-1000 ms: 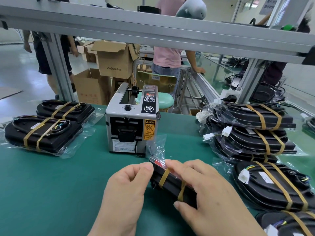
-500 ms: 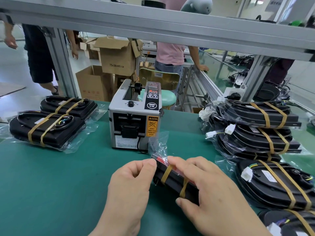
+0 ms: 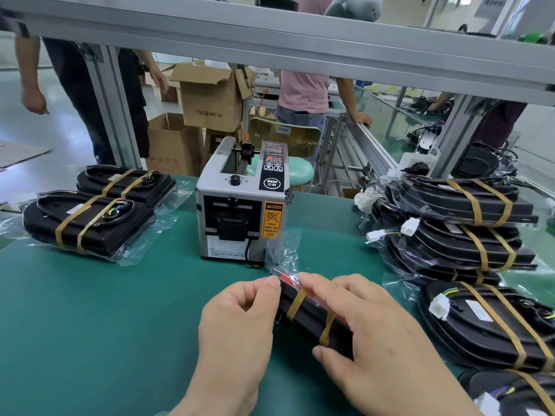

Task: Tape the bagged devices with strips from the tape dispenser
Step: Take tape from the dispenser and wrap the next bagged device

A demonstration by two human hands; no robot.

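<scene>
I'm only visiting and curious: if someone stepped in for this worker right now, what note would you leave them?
Left hand pinches one end of the bagged device; right hand grips its other side.
It is in front of the tape dispenser, over the green table, wearing two tape strips.
Done: two taped devices at left, a taped stack at right.
Left: probably smooth the strips and set it aside; no untaped device is visible.

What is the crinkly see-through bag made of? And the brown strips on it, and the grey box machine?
The clear crinkly bag looks like thin glossy plastic film: it wrinkles and glints. The tan strips round it look like matte paper tape, maybe plastic. The grey box tape dispenser seems painted metal, smooth with dull sheen, though possibly plastic.
</scene>
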